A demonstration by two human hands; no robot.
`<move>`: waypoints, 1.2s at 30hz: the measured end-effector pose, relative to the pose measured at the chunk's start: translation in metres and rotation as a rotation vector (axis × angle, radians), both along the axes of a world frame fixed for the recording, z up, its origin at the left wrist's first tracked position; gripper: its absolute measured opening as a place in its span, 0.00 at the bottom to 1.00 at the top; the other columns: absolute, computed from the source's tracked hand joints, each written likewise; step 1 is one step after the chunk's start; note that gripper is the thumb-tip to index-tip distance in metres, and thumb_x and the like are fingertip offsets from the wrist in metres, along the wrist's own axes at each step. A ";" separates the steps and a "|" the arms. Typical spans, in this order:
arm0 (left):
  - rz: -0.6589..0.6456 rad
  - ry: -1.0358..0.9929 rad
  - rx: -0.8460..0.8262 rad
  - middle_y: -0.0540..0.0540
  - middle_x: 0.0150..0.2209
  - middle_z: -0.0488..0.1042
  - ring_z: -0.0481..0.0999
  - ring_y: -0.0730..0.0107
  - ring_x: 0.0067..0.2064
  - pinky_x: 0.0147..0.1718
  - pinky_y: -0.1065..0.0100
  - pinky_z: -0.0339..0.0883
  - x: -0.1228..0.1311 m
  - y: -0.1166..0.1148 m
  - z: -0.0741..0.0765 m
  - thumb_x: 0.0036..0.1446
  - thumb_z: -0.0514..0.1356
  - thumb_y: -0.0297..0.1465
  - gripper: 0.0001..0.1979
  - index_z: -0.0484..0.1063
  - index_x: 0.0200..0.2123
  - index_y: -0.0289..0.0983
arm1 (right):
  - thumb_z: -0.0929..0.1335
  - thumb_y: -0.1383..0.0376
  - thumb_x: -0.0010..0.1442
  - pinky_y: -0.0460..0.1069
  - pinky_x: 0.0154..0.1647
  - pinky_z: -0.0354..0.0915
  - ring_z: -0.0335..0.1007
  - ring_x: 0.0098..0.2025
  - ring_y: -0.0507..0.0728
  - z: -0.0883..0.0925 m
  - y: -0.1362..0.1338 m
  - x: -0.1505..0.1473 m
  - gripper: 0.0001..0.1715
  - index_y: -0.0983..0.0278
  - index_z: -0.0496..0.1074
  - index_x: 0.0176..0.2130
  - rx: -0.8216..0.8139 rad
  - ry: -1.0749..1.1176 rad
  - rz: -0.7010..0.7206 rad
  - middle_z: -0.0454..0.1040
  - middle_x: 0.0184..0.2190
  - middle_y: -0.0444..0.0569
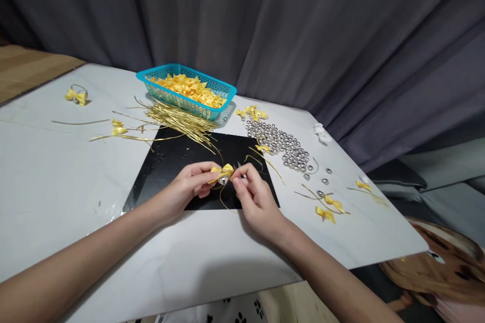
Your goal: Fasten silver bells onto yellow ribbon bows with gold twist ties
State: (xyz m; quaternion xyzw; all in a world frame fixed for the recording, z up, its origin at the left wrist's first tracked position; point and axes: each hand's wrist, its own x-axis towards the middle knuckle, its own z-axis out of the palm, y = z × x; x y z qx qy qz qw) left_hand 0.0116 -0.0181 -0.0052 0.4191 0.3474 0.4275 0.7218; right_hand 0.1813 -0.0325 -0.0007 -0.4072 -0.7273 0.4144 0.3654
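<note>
Over a black mat point(178, 159) on the white table point(53, 171), both my hands meet on one small yellow ribbon bow point(224, 170) with a silver bell at its middle. My left hand point(189, 186) pinches the bow's left side, fingers closed. My right hand point(253, 194) pinches its right side, fingers curled. A thin gold wire trails from the bow down over the mat between my hands.
A teal basket point(185, 98) of yellow bows stands behind the mat, beside a bundle of gold wires point(182, 120). A heap of silver bells point(282, 144) lies to the right. Finished bows lie at right point(329, 208) and far left point(77, 96). Grey curtain behind.
</note>
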 end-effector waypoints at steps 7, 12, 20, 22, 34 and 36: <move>0.009 0.000 0.000 0.54 0.21 0.56 0.48 0.80 0.22 0.19 0.74 0.42 0.000 -0.001 0.003 0.45 0.63 0.35 0.12 0.66 0.22 0.33 | 0.57 0.65 0.65 0.43 0.17 0.41 0.43 0.17 0.46 0.003 0.000 0.000 0.06 0.62 0.56 0.34 0.016 -0.029 -0.021 0.49 0.17 0.35; 0.020 0.017 -0.002 0.54 0.21 0.56 0.48 0.79 0.22 0.19 0.73 0.42 0.000 0.000 0.003 0.45 0.63 0.35 0.11 0.67 0.22 0.33 | 0.57 0.65 0.65 0.43 0.17 0.41 0.42 0.17 0.46 0.006 -0.001 0.000 0.06 0.62 0.56 0.34 0.021 -0.042 -0.028 0.48 0.17 0.35; 0.013 0.026 0.005 0.54 0.21 0.54 0.48 0.78 0.23 0.20 0.73 0.41 -0.001 -0.001 0.002 0.46 0.63 0.34 0.11 0.66 0.21 0.34 | 0.57 0.66 0.65 0.43 0.17 0.41 0.42 0.17 0.46 0.006 -0.001 0.000 0.05 0.62 0.57 0.34 0.021 -0.037 -0.026 0.48 0.17 0.35; 0.009 0.022 0.015 0.53 0.21 0.55 0.48 0.78 0.23 0.20 0.72 0.42 -0.001 -0.001 0.002 0.46 0.63 0.34 0.11 0.65 0.21 0.34 | 0.57 0.66 0.65 0.43 0.17 0.41 0.42 0.17 0.46 0.006 -0.001 -0.001 0.06 0.62 0.57 0.34 0.028 -0.033 -0.022 0.48 0.18 0.35; 0.019 0.032 0.020 0.54 0.20 0.54 0.48 0.78 0.22 0.20 0.73 0.42 -0.001 0.000 -0.001 0.47 0.63 0.34 0.12 0.65 0.21 0.34 | 0.58 0.66 0.64 0.44 0.18 0.42 0.42 0.17 0.46 0.007 -0.001 0.000 0.05 0.62 0.57 0.34 0.024 -0.060 -0.027 0.49 0.17 0.36; 0.009 0.035 0.022 0.54 0.19 0.54 0.48 0.78 0.22 0.20 0.73 0.42 -0.001 0.000 -0.001 0.47 0.63 0.35 0.12 0.66 0.21 0.34 | 0.58 0.65 0.64 0.44 0.18 0.42 0.43 0.17 0.46 0.007 -0.001 0.000 0.05 0.62 0.57 0.34 0.024 -0.055 -0.025 0.49 0.17 0.36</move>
